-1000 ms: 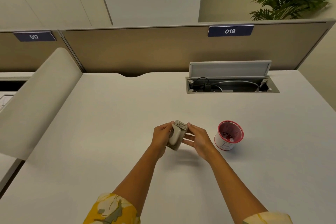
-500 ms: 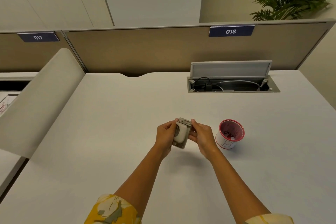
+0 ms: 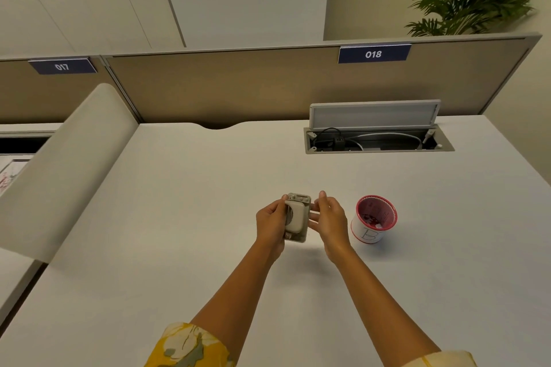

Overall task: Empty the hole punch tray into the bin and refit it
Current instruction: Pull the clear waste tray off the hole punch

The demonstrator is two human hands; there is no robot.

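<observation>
Pale, plain bench (image 3: 185, 217), far edge against a tan divider panel (image 3: 238, 89) with a small notch cut in the far edge. One small cup (image 3: 374, 219) stands on it right of middle: white wall, red rim, red inside, letter B on the near side. Far right, a cable box (image 3: 378, 141) sunk into the top, lid up, cables inside.

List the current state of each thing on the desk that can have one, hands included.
Hole punch: held off the desk, underside up.
Left hand: grip closed on the hole punch.
Right hand: fingers at the punch's right edge, grip unclear.
Red cup: upright, open, scraps inside.
Cable hatch lid: raised open.
</observation>
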